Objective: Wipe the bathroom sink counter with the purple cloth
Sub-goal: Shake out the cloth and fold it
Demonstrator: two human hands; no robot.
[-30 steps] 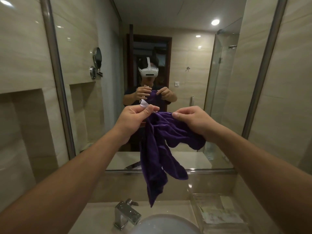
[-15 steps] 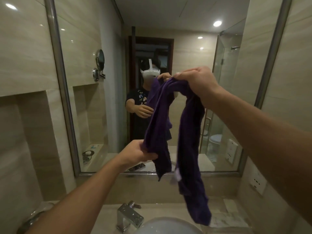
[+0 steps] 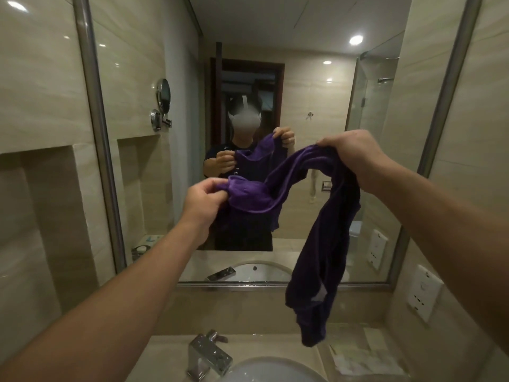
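Observation:
I hold the purple cloth (image 3: 322,244) up in the air in front of the mirror, well above the counter. My left hand (image 3: 205,206) pinches one bunched end of it at chest height. Higher and to the right, my right hand (image 3: 351,154) grips another edge. The cloth sags between the two hands, and a long tail with a small white tag hangs down from my right hand toward the counter. The beige sink counter (image 3: 165,354) lies below, with the white basin (image 3: 275,372) at the bottom edge of the view.
A chrome faucet (image 3: 208,355) stands left of the basin. A clear tray (image 3: 360,359) with paper sits on the counter at right. The large wall mirror (image 3: 303,78) rises behind; white sockets (image 3: 422,296) are on the right wall, a tiled niche on the left.
My right hand has come down and moved right with its edge of the cloth. My left hand has risen, so the cloth now spreads wider between them.

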